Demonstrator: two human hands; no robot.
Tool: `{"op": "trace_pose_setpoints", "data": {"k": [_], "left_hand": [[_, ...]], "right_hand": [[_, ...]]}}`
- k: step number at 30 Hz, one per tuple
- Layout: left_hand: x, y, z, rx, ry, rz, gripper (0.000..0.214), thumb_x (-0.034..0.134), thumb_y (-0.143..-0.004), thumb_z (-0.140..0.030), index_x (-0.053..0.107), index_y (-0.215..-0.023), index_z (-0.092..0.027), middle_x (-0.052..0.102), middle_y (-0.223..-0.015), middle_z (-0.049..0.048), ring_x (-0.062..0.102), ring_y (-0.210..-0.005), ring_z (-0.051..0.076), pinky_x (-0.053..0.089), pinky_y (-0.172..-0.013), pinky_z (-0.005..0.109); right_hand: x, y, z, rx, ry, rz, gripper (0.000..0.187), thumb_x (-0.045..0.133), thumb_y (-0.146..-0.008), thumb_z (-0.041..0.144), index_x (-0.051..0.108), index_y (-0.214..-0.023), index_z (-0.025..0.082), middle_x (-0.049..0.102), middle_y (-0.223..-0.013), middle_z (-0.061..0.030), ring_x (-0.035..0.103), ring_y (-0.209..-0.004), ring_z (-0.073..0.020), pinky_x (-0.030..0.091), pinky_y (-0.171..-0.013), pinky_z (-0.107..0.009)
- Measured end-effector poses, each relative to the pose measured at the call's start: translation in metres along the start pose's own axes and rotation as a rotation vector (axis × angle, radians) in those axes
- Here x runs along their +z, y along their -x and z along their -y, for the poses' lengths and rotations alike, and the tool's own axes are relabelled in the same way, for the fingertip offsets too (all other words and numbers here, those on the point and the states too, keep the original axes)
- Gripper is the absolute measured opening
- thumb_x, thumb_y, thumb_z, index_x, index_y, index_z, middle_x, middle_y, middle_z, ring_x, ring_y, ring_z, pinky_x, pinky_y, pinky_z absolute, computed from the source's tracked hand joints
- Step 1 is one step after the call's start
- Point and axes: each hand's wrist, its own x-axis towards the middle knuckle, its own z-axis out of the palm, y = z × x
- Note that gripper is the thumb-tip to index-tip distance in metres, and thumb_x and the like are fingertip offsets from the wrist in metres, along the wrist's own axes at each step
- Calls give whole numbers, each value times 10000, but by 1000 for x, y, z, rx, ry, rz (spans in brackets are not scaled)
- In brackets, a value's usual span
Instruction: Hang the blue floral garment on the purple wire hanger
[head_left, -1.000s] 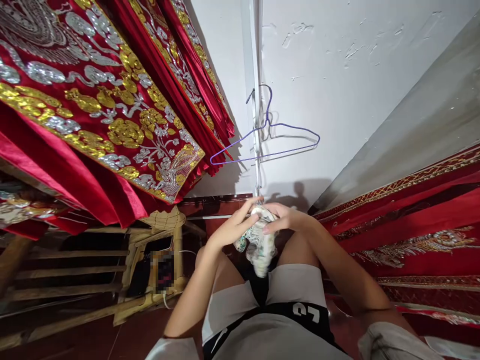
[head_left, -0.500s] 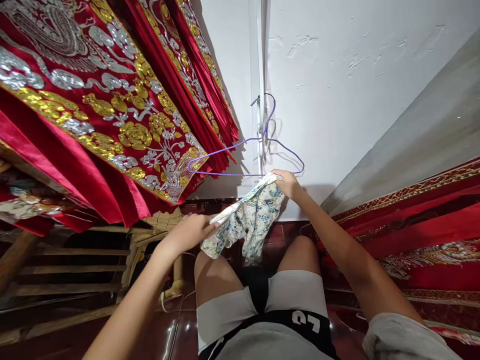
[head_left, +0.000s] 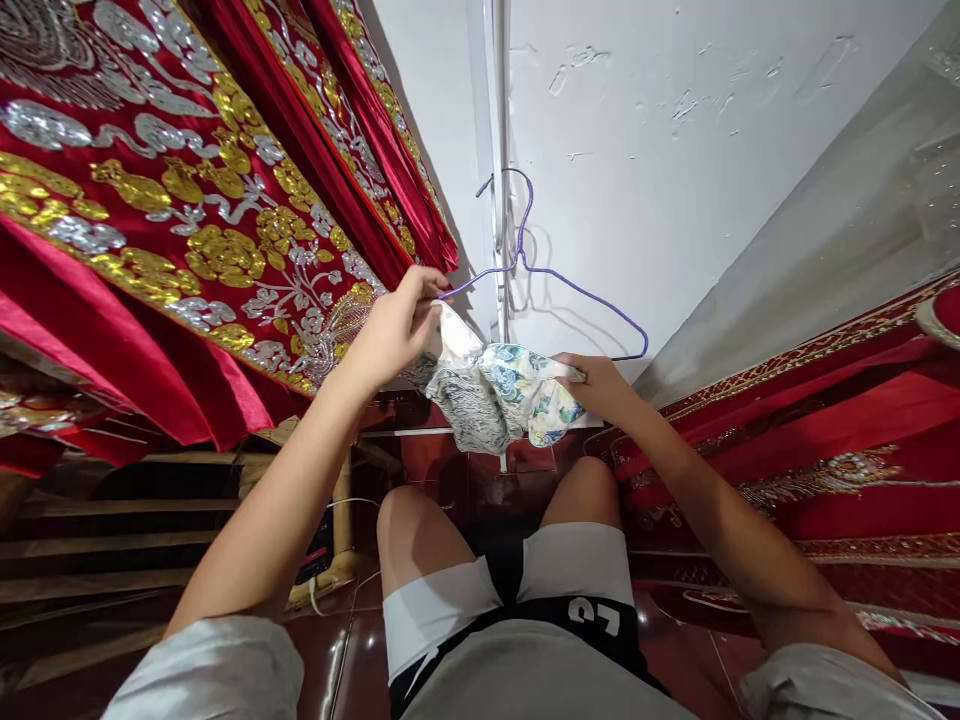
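A purple wire hanger (head_left: pixel 574 285) hangs by its hook from a white pole against the wall. Below its bottom bar are small floral shorts (head_left: pixel 517 375), pale with blue and yellow flowers, bunched between my hands. My left hand (head_left: pixel 401 325) is closed on the waistband's left end, at the hanger's left corner, which it hides. My right hand (head_left: pixel 596 385) pinches the right end of the cloth just under the hanger's right side. Cloth covers most of the bottom bar, so whether the waistband is around it I cannot tell.
Red embroidered cloth (head_left: pixel 225 250) with gold and silver sequins drapes at the left, and more red beaded fabric (head_left: pixel 825 450) lies right. A white pole (head_left: pixel 495 120) runs down the wall. A bamboo seat (head_left: pixel 127 550) stands lower left, near a phone (head_left: pixel 319 550).
My left hand has risen to the hanger's left corner with the waistband. The shorts are lifted and bunched higher, and the hanger has tilted down to the right. My right hand has moved slightly right.
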Motion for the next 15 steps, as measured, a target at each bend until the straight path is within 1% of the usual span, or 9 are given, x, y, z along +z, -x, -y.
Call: {"op": "trace_pose_setpoints", "data": {"k": [1,3,5,7,8,10,12,13,15], "left_hand": [[3,-4,2,7,34,-7,348,566,-839,-140,644,-1176,-171,697,-1005,73,642,-920,231,494,-958,394],[8,-8,7,12,48,-16,329,543,-853,-126,670,-1155,-158,701,-1044,91,646,-999,251,482,-1011,428],[8,-9,11,42,-5,-1,287,513,-884,-132,681,-1116,-155,689,-1067,105,639,-1033,264,486,-1015,450],[6,-8,13,82,-84,16,263,489,-928,-154,666,-1122,-167,658,-1104,116,624,-1052,266,495,-1003,454],[5,-8,14,95,-121,5,241,489,-945,-172,658,-1118,-176,637,-1131,122,613,-1067,265,494,-1007,453],[1,-7,18,72,-171,-72,177,532,-958,-230,646,-1088,-192,602,-1168,126,594,-1092,264,490,-1013,444],[0,-6,24,-33,-162,-161,184,624,-930,-314,632,-1074,-200,613,-1104,109,601,-1032,253,508,-962,421],[1,-5,27,-103,-133,-181,222,665,-907,-354,628,-1063,-200,629,-1031,91,609,-964,241,519,-909,403],[5,-4,32,-218,-59,-175,257,685,-890,-418,633,-1003,-193,636,-862,47,600,-808,208,518,-789,360]], "right_hand": [[-2,3,0,4,19,-36,346,596,-777,225,785,-1066,213,756,-850,-35,632,-738,-214,454,-689,-314],[-12,6,-2,22,38,-191,394,620,-764,210,768,-1130,204,755,-869,-64,635,-731,-216,476,-701,-328],[-30,5,-4,74,33,-382,439,640,-781,234,730,-1209,192,748,-887,-87,624,-712,-204,483,-685,-328],[-56,2,-3,149,17,-438,424,677,-787,289,726,-1192,173,738,-878,-88,609,-692,-191,467,-636,-309],[-69,0,0,189,6,-391,368,704,-782,330,748,-1106,161,725,-835,-78,596,-674,-185,444,-600,-295],[-91,-2,9,260,-39,-160,307,776,-745,445,747,-821,149,669,-703,-50,565,-620,-175,389,-534,-276],[-101,-1,18,295,-154,64,467,820,-678,599,668,-621,161,605,-595,-34,546,-561,-171,374,-489,-278],[-99,0,22,296,-233,98,539,813,-649,679,644,-587,171,589,-563,-32,549,-538,-178,389,-471,-287],[-83,3,25,262,-375,-42,613,743,-655,796,655,-611,191,585,-532,-37,581,-524,-206,452,-461,-318]]}}
